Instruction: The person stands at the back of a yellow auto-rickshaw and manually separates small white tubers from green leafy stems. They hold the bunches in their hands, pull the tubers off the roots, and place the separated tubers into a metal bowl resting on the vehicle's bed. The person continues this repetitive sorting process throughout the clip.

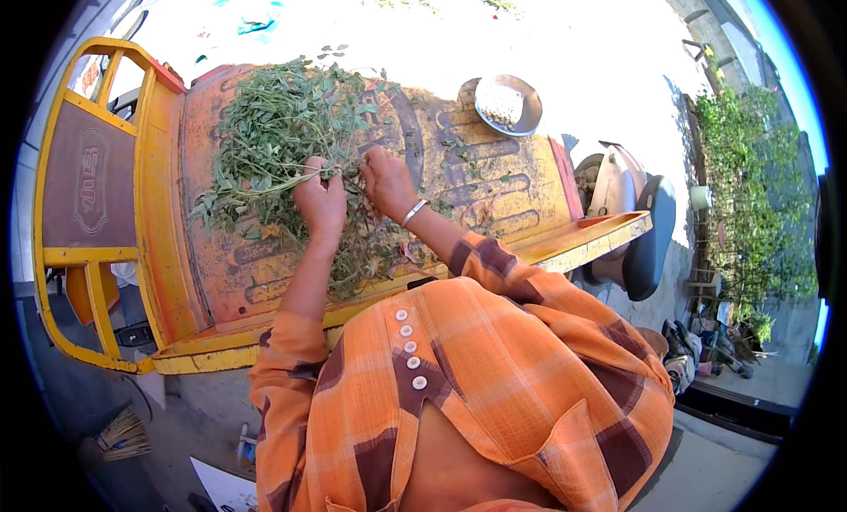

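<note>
Heap of leafy green plants (278, 124)
Tangled, with pale stems (275, 192) toward the near side, lying left on the worn orange bed (516, 194).

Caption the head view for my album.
Left hand pinching leafy stems, right hand close by, over a worn cart.

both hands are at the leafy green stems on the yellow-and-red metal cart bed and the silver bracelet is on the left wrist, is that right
The wrist is wrong: the head view shows the silver bracelet on the right wrist. The left hand and right hand are at the leafy green stems on the yellow-and-red metal cart bed.
</note>
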`<control>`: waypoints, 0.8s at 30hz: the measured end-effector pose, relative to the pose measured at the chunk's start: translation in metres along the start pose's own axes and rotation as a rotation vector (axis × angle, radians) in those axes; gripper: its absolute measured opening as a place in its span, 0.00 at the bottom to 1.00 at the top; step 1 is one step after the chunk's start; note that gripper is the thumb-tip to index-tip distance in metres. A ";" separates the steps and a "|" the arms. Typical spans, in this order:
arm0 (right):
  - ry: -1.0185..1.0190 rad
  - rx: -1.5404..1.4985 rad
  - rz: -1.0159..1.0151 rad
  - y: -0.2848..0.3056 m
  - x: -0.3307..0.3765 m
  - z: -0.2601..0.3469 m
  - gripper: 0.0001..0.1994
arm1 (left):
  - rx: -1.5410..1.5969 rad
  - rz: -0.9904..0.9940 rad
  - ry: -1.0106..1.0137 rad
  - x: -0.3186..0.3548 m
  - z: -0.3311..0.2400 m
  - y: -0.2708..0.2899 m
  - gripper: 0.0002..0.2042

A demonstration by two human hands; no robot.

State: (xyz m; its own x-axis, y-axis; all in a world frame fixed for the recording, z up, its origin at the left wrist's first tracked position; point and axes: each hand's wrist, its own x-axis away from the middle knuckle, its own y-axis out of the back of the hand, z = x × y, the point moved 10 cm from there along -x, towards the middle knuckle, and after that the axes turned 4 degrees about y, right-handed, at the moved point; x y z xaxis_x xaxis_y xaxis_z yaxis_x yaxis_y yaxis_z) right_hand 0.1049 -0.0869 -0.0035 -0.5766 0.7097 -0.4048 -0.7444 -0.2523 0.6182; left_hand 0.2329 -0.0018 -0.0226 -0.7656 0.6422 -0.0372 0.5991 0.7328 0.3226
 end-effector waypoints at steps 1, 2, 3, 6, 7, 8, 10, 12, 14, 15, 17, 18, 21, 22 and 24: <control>-0.020 0.001 -0.016 0.002 0.000 -0.006 0.07 | -0.118 -0.001 -0.078 0.000 -0.010 -0.002 0.07; -0.040 0.002 -0.033 0.003 0.000 -0.012 0.07 | -0.113 0.036 -0.090 0.001 -0.014 -0.007 0.08; -0.059 0.003 -0.049 0.003 0.000 -0.018 0.06 | -0.160 0.049 -0.117 0.005 -0.019 -0.010 0.08; -0.278 -0.157 -0.102 0.001 0.009 -0.051 0.05 | -0.287 0.101 -0.155 0.012 -0.030 -0.020 0.09; -0.278 -0.137 -0.097 0.000 0.009 -0.054 0.05 | -0.286 0.102 -0.183 0.016 -0.036 -0.021 0.09; -0.278 -0.116 -0.093 -0.001 0.010 -0.059 0.05 | -0.285 0.104 -0.212 0.020 -0.042 -0.023 0.09; -0.247 -0.058 -0.070 -0.002 0.009 -0.059 0.06 | -0.304 0.098 -0.266 0.022 -0.044 -0.026 0.10; -0.185 0.014 -0.032 -0.003 0.007 -0.053 0.06 | -0.337 0.090 -0.268 0.020 -0.032 -0.027 0.10; -0.254 0.009 -0.019 -0.010 0.011 -0.069 0.06 | -0.348 0.104 -0.258 0.017 -0.028 -0.029 0.10; -0.288 0.005 -0.012 -0.014 0.012 -0.077 0.06 | -0.343 0.118 -0.244 0.016 -0.025 -0.030 0.10; -0.469 -0.099 0.013 -0.030 0.023 -0.113 0.07 | -0.342 0.124 -0.269 0.020 -0.029 -0.032 0.10; -0.560 -0.151 0.026 -0.038 0.029 -0.129 0.07 | -0.345 0.118 -0.312 0.025 -0.036 -0.035 0.10; -0.534 0.310 -0.102 0.018 0.034 -0.153 0.06 | -0.343 0.135 -0.216 0.026 -0.033 -0.031 0.09; -0.698 0.341 -0.100 0.031 0.049 -0.194 0.06 | -0.341 0.151 -0.157 0.024 -0.031 -0.030 0.09; -1.203 -0.678 -0.190 -0.018 0.106 -0.298 0.06 | -0.233 0.139 -0.102 0.011 -0.017 -0.028 0.08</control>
State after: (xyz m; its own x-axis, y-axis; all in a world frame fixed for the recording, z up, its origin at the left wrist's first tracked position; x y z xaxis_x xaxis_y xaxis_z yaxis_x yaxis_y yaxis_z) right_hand -0.0434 -0.2032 -0.2587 -0.0669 0.8045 0.5902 -0.9933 -0.1094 0.0366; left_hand 0.2035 -0.0191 -0.0160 -0.6452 0.7610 -0.0679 0.6179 0.5719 0.5395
